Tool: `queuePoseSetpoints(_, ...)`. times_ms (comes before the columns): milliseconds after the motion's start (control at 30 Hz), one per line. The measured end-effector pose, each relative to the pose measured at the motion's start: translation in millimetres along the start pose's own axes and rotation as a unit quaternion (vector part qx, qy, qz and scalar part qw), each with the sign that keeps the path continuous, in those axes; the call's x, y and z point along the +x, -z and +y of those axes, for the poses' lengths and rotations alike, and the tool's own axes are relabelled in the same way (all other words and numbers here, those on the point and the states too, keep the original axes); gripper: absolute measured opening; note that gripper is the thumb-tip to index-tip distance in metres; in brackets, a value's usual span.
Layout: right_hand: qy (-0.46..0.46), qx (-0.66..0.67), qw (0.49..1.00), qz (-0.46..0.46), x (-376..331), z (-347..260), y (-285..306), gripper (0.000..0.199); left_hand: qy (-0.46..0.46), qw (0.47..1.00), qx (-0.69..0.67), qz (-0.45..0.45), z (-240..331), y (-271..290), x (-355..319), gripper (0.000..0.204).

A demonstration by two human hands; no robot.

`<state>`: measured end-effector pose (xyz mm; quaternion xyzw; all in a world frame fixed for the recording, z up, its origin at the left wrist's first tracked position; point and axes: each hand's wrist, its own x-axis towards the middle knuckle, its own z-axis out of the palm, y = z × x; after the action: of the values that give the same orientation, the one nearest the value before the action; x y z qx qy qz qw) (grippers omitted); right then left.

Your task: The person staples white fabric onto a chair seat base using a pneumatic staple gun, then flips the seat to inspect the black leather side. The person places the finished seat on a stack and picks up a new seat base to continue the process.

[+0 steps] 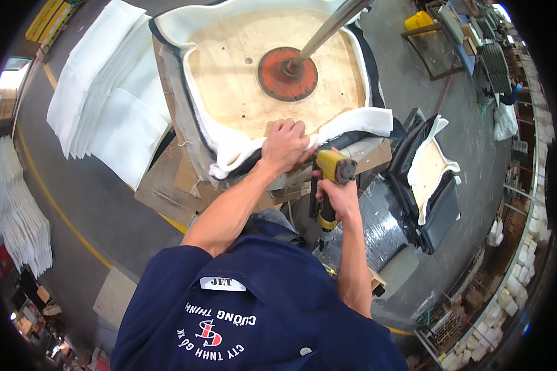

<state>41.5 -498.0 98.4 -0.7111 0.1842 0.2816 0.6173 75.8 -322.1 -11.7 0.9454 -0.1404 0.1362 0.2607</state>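
A plywood seat panel (220,77) lies in front of me with white padding (356,122) and a dark cover (372,68) folded up around its edge. A red round press plate (269,79) on a metal rod bears down on its middle. My left hand (283,145) is closed, fingers curled over the padding and cover at the near edge. Just right of it, my right hand (341,196) grips a yellow and black staple gun (335,166). The gun's nose is close to the near edge; whether it touches is hidden.
Stacked white padding sheets (102,80) stand left of the panel, with another stack (15,210) at far left. To the right, black upholstered seats (436,204) rest by a plastic-wrapped surface (377,216). Cardboard (167,179) lies under the work. A side table (436,37) stands back right.
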Motion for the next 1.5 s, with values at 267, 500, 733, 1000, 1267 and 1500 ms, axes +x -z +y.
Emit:
queuePoseSetpoints(267,0.011,0.056,0.998,-0.003,1.8,10.1,13.2,0.087,-0.052,0.996,0.053,-0.049,-14.7,27.3,-13.1,0.046)
queuePoseSetpoints(500,-0.015,0.025,0.998,-0.048,5.1,-3.0,11.3,0.089,-0.044,0.999,0.013,0.018,-14.8,10.1,-15.5,0.036)
queuePoseSetpoints(733,-0.032,-0.031,0.999,-0.028,5.7,-11.6,-2.8,0.087,-0.012,1.000,-0.004,0.005,-12.1,13.8,-14.9,0.032)
queuePoseSetpoints(1000,-0.032,-0.079,0.996,0.006,17.5,-23.4,-15.1,0.079,0.043,0.998,0.034,0.035,-3.9,9.3,-10.8,0.029)
queuePoseSetpoints(1267,-0.026,-0.050,0.998,-0.010,3.3,-13.5,-18.1,0.086,0.054,0.997,0.033,0.044,2.0,5.3,-14.3,0.030)
queuePoseSetpoints(1500,-0.015,-0.115,0.993,-0.009,11.3,-25.7,-19.9,0.082,0.053,0.997,0.029,0.040,1.6,1.0,-10.6,0.029)
